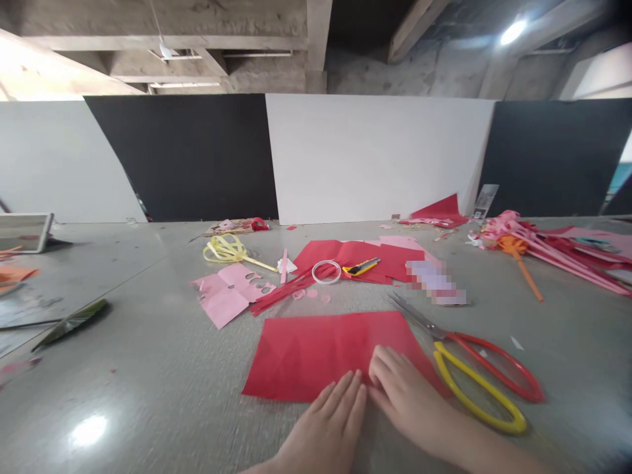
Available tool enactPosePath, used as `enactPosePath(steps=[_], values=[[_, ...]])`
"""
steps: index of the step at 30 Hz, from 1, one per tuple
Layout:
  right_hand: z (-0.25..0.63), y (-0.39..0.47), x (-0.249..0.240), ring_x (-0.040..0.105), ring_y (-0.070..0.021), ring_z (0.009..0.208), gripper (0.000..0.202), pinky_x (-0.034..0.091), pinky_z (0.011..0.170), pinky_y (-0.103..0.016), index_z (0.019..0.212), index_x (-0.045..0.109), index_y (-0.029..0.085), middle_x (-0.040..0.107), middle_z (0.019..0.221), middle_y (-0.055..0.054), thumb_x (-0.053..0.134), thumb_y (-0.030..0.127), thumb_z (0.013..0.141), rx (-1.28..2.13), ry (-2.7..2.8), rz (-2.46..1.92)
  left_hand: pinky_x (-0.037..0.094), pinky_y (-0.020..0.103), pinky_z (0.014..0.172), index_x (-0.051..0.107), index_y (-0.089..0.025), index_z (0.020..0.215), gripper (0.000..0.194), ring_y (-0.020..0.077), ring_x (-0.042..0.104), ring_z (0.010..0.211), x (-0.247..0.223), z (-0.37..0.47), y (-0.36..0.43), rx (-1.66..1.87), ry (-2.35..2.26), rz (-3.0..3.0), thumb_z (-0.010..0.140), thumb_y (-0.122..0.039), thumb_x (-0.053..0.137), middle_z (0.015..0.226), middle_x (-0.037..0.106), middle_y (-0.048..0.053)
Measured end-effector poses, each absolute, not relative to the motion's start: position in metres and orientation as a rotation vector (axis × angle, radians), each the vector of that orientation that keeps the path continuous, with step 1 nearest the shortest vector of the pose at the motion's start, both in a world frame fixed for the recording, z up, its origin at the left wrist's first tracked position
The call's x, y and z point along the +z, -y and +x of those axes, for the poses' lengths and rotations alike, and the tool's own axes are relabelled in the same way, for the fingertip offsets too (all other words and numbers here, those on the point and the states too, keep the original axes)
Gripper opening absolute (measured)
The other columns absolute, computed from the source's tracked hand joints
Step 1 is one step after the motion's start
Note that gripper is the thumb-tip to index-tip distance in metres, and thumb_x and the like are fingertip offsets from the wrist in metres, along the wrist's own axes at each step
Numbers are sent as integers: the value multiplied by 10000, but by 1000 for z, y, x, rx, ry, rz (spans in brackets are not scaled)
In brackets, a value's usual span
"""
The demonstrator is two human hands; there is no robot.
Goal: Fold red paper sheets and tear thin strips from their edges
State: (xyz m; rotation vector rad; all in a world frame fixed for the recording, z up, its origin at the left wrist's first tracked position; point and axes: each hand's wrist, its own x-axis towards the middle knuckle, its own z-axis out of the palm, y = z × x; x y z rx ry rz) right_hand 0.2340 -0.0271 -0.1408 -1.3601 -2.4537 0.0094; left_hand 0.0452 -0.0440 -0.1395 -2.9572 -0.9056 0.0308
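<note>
A sheet of red paper [316, 349] lies on the grey table in front of me, with faint creases across it. My left hand [328, 418] rests flat at its near edge, fingers stretched out and side by side. Close beside it, my right hand [407, 395] has its fingers curled down on the paper, the thumb at the near edge. Just right of the sheet are large scissors [434, 332] with one red and one yellow handle loop, blades partly apart, touched by neither hand.
Beyond the sheet lie more red paper [340, 253], a yellow utility knife [362, 266], a white ring [326, 272] and cut pink paper [234, 293]. Yellow ribbon loops [224, 249] are farther back. Pink and orange strips [513, 237] pile up at right; a green leaf [72, 322] lies left.
</note>
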Motion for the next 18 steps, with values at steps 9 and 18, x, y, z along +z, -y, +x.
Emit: enactPosePath(steps=[9,18], values=[[235,27,-141,442,-181,716,108,411,648,-369,732,395,192,436,797,-26,432,202,834,31,2437,-1331,367,383,924,347,3,1261,544,317,257,1188,-123,38,52,202,944,-2779,719,-44,325,1311,263,208],[233,27,-137,437,-179,724,112,400,662,-374,739,391,193,429,808,-24,419,216,845,112,2442,-1365,406,336,865,437,-84,1236,510,283,420,1134,-167,5,65,-92,1097,-2465,738,-81,326,1253,435,150]])
